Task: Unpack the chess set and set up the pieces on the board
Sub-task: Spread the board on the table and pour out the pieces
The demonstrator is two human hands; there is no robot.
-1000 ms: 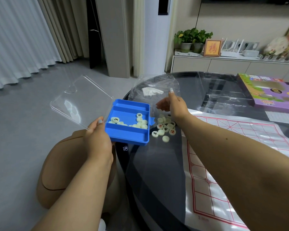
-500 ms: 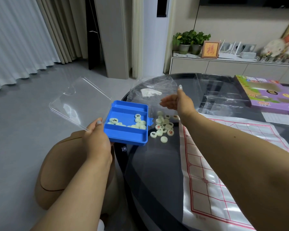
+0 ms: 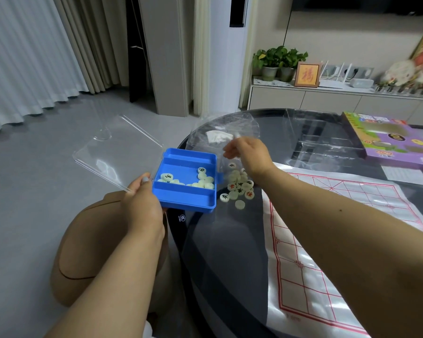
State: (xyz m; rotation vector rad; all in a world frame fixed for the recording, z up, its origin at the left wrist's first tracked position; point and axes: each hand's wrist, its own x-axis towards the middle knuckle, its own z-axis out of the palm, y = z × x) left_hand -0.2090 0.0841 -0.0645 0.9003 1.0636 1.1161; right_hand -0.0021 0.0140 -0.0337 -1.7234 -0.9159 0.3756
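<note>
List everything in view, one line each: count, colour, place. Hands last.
blue box: one, blue, open clear lid, at table's left edge
pieces in box: several, pale
loose pieces: a pile, pale, on table beside box
plastic bag: one, clear, behind pile
board sheet: one, white with red grid, on table
game box: one, purple, far right
table: one, dark glass
left hand: grips blue box
right hand: above pile, fingers blurred
</note>
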